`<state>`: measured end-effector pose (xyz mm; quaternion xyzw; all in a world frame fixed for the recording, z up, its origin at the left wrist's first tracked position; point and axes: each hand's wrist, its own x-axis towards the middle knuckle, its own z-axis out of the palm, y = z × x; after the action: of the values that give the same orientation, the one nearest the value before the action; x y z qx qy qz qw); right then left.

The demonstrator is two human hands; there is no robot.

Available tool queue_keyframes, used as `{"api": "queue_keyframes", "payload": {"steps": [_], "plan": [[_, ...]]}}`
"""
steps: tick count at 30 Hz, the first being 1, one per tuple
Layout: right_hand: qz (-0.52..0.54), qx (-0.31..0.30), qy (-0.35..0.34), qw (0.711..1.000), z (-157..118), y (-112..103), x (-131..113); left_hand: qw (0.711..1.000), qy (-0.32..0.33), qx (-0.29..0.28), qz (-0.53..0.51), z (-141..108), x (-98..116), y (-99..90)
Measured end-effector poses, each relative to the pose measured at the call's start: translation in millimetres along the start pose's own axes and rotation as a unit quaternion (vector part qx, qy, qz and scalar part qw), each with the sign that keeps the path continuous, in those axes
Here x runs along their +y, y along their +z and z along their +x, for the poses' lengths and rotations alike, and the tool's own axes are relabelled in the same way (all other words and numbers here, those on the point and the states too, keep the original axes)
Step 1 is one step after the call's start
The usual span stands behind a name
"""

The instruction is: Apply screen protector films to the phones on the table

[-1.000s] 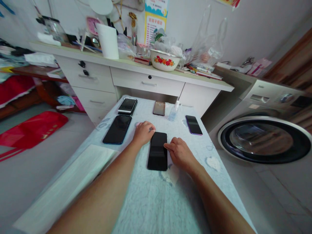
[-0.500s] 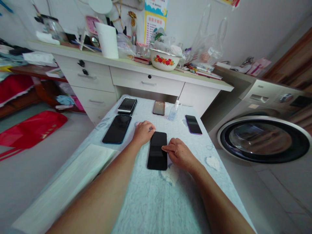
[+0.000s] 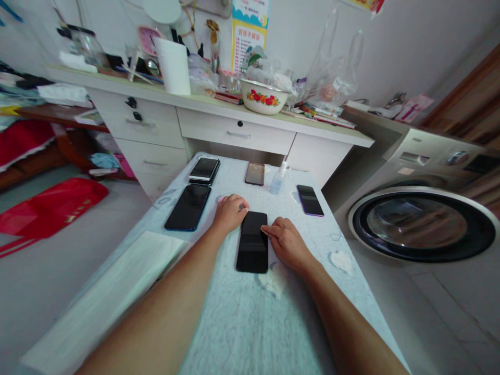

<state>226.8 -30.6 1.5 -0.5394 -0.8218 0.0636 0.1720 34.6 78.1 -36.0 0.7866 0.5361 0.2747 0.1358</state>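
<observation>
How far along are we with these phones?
Done: none is visibly finished. In hand: the middle phone; the right hand has a finger at its screen, the left hand is near its top. Left: perhaps the purple-edged phone and blue-edged phone, both untouched.

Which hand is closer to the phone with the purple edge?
Right. The right hand is left of the purple-edged phone and nearer the camera; the left hand is farther left, by the far corner of the middle phone.

R hand (image 3: 288, 242) at blk phone (image 3: 253, 245)
</observation>
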Motion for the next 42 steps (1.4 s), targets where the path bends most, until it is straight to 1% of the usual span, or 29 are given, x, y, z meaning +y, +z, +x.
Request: {"api": "queue_keyframes", "payload": {"steps": [7,11,15,18,21,24,26,29,37,42], "plan": [[-0.021,0.017,0.024,0.999,5.9,6.1,2.4,1.0,-0.002,-0.001,-0.003,0.0,0.3,-0.6],[-0.027,0.019,0.032,0.999,7.0,5.0,1.3,1.0,-0.001,-0.002,-0.002,0.3,0.3,-0.6],[-0.022,0.013,0.025,0.999,5.3,2.1,0.1,1.0,-0.001,-0.002,0.002,0.7,-0.2,-0.1],[-0.017,0.001,0.011,1.0,3.9,-0.1,-1.2,1.0,0.002,0.0,0.001,0.8,-1.0,0.7],[-0.008,-0.012,-0.02,1.0,2.8,-0.2,-2.1,1.0,0.003,-0.001,0.001,0.9,-1.6,1.2],[0.006,-0.012,-0.051,0.999,2.0,2.1,-1.5,1.0,0.001,-0.002,0.003,1.2,-1.7,1.1],[0.013,-0.009,-0.058,0.998,1.9,3.8,-0.5,1.0,-0.001,-0.002,0.002,1.5,-1.8,1.1],[0.008,-0.004,-0.045,0.999,2.5,4.8,1.0,1.0,-0.003,-0.002,-0.002,1.8,-2.3,1.6],[-0.015,0.021,0.02,0.999,6.4,6.1,3.7,1.0,0.002,-0.001,-0.002,0.0,-0.2,-0.5],[-0.018,0.02,0.022,0.999,6.2,5.6,3.5,1.0,-0.002,-0.002,0.001,0.0,0.4,-1.2]]}}
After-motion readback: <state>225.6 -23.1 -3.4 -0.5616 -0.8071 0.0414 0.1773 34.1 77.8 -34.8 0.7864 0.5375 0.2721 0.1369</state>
